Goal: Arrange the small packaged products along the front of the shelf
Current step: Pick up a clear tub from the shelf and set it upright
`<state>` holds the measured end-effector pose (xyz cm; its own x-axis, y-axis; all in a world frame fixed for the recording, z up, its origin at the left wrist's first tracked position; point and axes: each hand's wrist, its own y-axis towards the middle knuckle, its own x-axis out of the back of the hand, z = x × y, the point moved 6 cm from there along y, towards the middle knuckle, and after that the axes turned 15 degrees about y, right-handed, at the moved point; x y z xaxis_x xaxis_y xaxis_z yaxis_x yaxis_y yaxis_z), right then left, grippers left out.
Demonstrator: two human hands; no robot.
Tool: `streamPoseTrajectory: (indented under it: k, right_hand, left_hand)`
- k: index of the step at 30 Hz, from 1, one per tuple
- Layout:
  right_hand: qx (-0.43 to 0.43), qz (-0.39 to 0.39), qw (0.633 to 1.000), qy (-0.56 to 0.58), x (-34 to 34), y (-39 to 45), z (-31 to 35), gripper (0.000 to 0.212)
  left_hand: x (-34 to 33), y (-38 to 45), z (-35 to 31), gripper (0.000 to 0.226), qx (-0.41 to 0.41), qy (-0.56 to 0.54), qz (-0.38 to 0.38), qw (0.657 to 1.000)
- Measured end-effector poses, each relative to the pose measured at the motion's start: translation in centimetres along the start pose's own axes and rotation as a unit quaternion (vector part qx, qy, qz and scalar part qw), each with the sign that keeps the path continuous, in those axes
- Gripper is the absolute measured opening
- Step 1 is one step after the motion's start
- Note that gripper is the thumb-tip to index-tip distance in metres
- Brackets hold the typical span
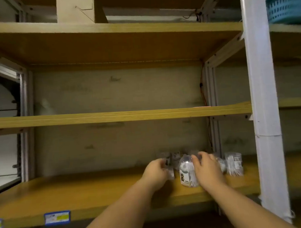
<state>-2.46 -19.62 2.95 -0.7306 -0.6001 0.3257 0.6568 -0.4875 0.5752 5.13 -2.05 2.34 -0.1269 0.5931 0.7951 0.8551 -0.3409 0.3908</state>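
Observation:
Several small clear plastic packs with white contents stand on the right part of the wooden shelf (80, 191). One pack (186, 172) stands between my hands. My left hand (155, 172) curls round a small pack (170, 173) at its fingertips. My right hand (206, 170) reaches over the packs, its fingers bent over the top of one behind, mostly hidden. A further pack (234, 163) stands to the right, near the white post. More packs (175, 155) sit blurred behind.
A white upright post (265, 105) bounds the shelf on the right. Blue price labels (57, 217) are stuck on the shelf's front edge. Two wooden shelves lie above; a blue basket (288, 6) sits at the top right. A cardboard box (75, 8) stands on the top shelf.

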Motion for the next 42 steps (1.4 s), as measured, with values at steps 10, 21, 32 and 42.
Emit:
streamPoseTrajectory:
  k: [10,21,32,42]
  right_hand:
    - [-0.05,0.097,0.994,-0.029,-2.2,-0.6,-3.9,0.053]
    - [-0.003,0.112,0.983,0.146,-4.0,0.5,-0.2,0.024]
    - [-0.012,0.185,0.953,0.241,-17.3,0.6,8.4,0.03]
    - [-0.103,0.199,0.949,0.221,-26.5,3.1,7.2,0.012]
  left_hand:
    - [-4.2,0.5,-3.2,0.044,-0.01,-0.04,0.029,0.999]
    - [1.1,0.3,-0.5,0.033,-0.005,-0.121,-0.034,0.992]
    - [10.5,1.9,13.4,0.053,0.043,-0.127,-0.101,0.986]
    - [10.1,9.2,20.9,0.029,0.064,-0.005,-0.049,0.997]
